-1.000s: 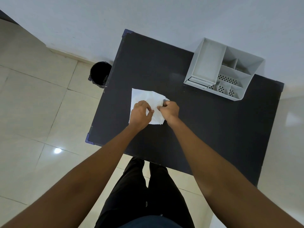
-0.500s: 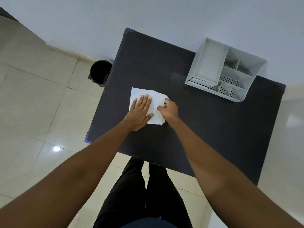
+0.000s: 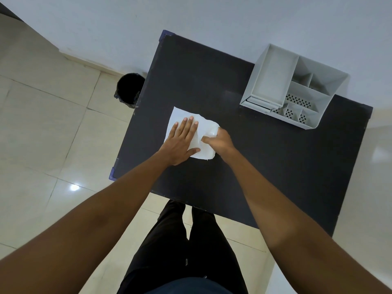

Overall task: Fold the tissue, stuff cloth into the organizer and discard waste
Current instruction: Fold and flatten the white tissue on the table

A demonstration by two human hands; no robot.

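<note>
A white tissue (image 3: 204, 126) lies on the black table (image 3: 265, 166), left of its middle. My left hand (image 3: 181, 141) rests flat on the tissue's left part with the fingers spread and pointing away from me. My right hand (image 3: 219, 142) is closed on the tissue's right edge, where the paper is bunched up. A grey organizer (image 3: 273, 79) with several compartments stands at the table's far right; its compartments show no cloth. A black waste bin (image 3: 128, 90) stands on the floor beside the table's left edge.
The table's back edge meets a pale wall. Tiled floor lies to the left and in front. My legs in dark trousers (image 3: 182, 240) stand at the table's near edge.
My left hand opened from a pinch and slid flat onto the tissue, moving away from me. My right hand kept its grip on the right edge.
</note>
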